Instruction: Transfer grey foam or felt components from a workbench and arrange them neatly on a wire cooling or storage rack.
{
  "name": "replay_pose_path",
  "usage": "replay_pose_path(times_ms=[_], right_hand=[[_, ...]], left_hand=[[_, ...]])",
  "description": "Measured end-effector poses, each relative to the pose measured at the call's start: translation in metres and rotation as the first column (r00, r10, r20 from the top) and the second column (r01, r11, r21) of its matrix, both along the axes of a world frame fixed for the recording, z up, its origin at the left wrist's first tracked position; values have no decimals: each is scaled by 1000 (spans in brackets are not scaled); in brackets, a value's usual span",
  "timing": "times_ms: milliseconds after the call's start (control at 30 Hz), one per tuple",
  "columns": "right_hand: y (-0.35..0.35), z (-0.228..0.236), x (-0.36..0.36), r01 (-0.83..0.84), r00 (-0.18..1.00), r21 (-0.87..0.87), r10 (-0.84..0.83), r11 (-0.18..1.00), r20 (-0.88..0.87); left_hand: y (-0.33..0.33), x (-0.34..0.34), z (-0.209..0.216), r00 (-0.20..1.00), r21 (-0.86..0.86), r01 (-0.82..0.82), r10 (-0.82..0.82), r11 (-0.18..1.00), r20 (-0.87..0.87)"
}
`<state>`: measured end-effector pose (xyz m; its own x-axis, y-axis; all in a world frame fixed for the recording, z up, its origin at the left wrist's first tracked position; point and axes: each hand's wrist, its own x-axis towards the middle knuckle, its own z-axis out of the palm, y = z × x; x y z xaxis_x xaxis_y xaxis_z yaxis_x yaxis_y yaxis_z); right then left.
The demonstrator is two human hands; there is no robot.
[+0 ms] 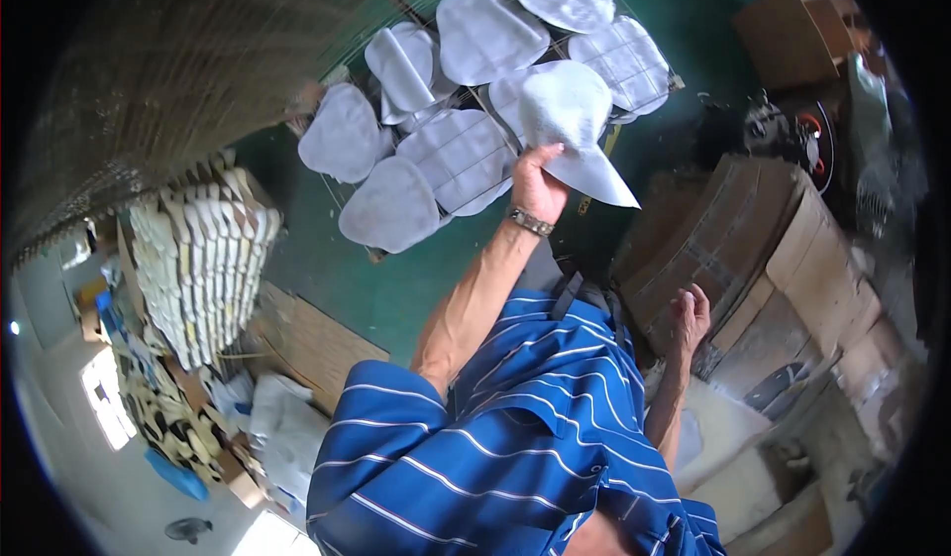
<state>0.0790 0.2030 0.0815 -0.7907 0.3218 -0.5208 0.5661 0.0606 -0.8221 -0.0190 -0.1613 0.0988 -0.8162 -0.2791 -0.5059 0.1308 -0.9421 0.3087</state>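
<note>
My left hand [540,187], with a wristband on its wrist, is closed around the lower edge of a white, soft-looking moulded pad [567,100]. The pad is rounded at the top and flares into a pointed flap at the lower right. It is held over a wire rack [677,82] on which several similar white pads [487,36] lie, some overlapping. My right hand [690,316] hangs beside the cardboard on the right, its fingers loosely bent and apart, with nothing in them. The underside of the held pad is hidden.
Large brown cardboard boxes [718,244] stand close on the right, with an open carton [788,36] farther back. At left rises a tall stack of pale shaped pieces [203,259]. A wire mesh [188,80] spans the upper left. Green floor [342,283] shows around the rack.
</note>
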Motion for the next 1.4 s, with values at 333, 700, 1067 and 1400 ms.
replay_pose_path(times_ms=[333,700,1067,1400], right_hand=[[-109,-48,-36,-580,744,49,504,813,438],[-135,-82,-45,-662,630,-24,573,749,523],[-97,-65,-27,-505,790,-16,470,863,394],[-8,-26,31,-394,899,207,328,896,289]], left_hand=[[-138,98,-201,833,-39,-529,527,848,170],[-122,187,-354,476,-69,-739,592,670,650],[-101,190,-353,-114,-322,660,514,679,850],[-83,39,-297,336,-344,937,118,62,934]])
